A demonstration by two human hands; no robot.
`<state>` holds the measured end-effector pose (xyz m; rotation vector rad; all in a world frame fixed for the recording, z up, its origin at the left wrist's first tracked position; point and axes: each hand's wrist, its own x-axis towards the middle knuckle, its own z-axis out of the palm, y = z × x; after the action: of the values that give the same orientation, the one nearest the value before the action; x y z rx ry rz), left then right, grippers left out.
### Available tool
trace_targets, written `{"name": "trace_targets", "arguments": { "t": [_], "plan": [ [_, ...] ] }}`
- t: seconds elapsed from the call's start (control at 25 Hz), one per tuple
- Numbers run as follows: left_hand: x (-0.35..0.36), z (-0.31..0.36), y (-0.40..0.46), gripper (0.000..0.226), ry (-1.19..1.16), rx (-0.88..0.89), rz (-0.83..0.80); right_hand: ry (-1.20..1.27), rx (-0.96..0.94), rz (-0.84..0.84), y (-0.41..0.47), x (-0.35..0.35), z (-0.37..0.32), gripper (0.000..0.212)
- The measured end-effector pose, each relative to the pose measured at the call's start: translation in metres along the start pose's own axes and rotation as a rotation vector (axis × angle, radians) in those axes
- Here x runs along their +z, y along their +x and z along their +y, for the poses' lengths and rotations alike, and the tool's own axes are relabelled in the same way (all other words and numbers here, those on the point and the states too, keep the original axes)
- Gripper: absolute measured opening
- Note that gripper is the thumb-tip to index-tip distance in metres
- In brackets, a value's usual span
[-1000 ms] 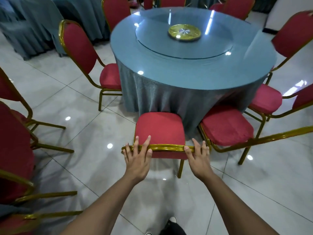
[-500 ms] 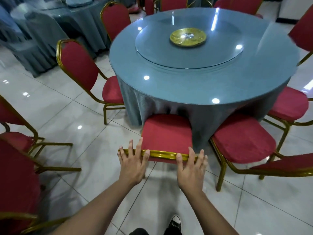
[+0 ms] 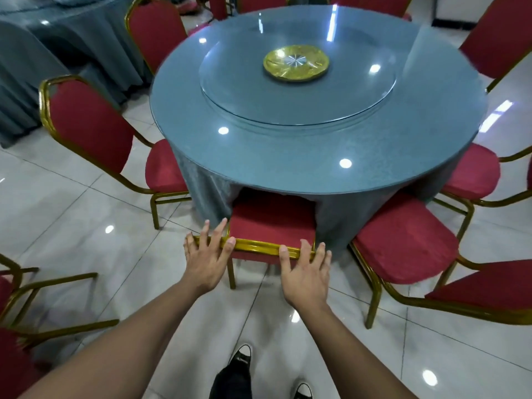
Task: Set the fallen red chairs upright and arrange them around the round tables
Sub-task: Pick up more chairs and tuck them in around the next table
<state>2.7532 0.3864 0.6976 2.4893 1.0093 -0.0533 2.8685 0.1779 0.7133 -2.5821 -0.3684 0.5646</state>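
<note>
Both hands — left hand (image 3: 207,256) and right hand (image 3: 305,269) — press flat, fingers straight, on the chair (image 3: 272,223) back's gold bar. The chair sits straight ahead, seat partly under the table (image 3: 288,174) — both hands equally near.

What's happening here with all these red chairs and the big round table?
A person is tucking a red chair in at a round table covered in blue-grey cloth. The left hand and right hand both press, fingers spread, on the gold top bar of its backrest; its seat front sits under the cloth edge. Other red chairs stand around the table, and a gold dish sits at its centre.
</note>
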Motion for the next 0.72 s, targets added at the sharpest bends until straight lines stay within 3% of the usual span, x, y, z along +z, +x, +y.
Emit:
{"name": "trace_targets", "arguments": {
  "t": [0.32,0.6,0.72],
  "plan": [
    [-0.038,-0.036,0.083,0.062,0.022,0.072,-0.054,-0.008,0.094,0.000,0.034,0.025,-0.071,0.085],
    [-0.070,-0.051,0.092,0.077,0.009,0.126,-0.152,0.030,0.151,0.021,0.026,0.036,-0.102,0.085],
    [-0.080,-0.038,0.085,0.071,0.074,0.103,-0.127,0.031,0.143,-0.043,0.025,0.027,-0.103,0.079]
  ]
}}
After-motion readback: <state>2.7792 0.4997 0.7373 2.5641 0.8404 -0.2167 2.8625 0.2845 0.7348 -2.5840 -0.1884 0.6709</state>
